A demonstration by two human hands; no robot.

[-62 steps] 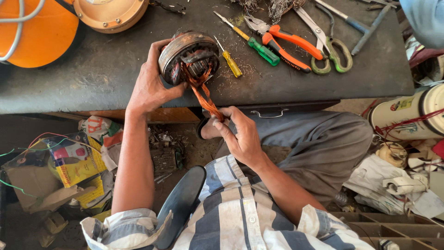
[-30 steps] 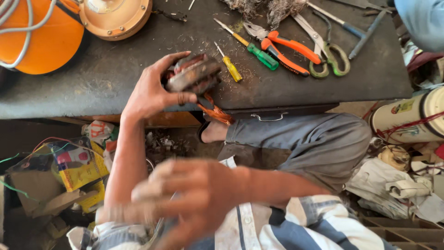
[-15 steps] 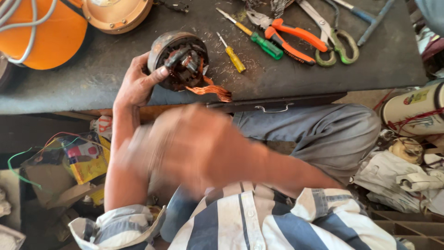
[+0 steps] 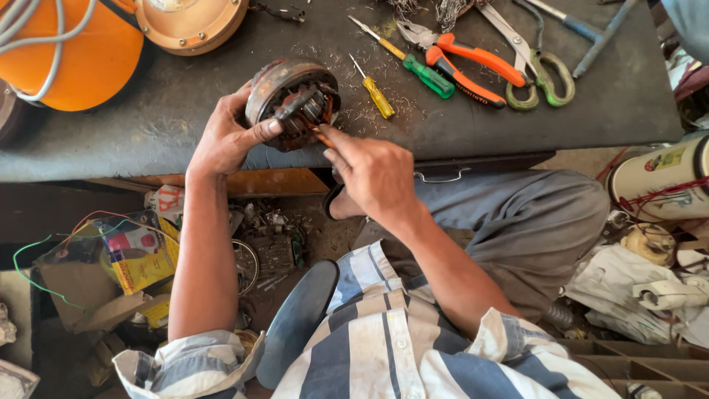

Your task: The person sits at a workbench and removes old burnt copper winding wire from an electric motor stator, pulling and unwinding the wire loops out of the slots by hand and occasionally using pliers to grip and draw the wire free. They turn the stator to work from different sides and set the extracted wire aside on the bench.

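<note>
The person wears a short-sleeved shirt point(image 4: 384, 347) with broad blue and white stripes, its sleeves rolled above the elbows, and grey trousers point(image 4: 517, 229). Both forearms are bare.

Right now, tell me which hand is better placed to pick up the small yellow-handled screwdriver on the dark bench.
Right. The right hand lies just below the yellow-handled screwdriver, though it pinches something thin; the left hand grips the rusty round motor core.
</note>
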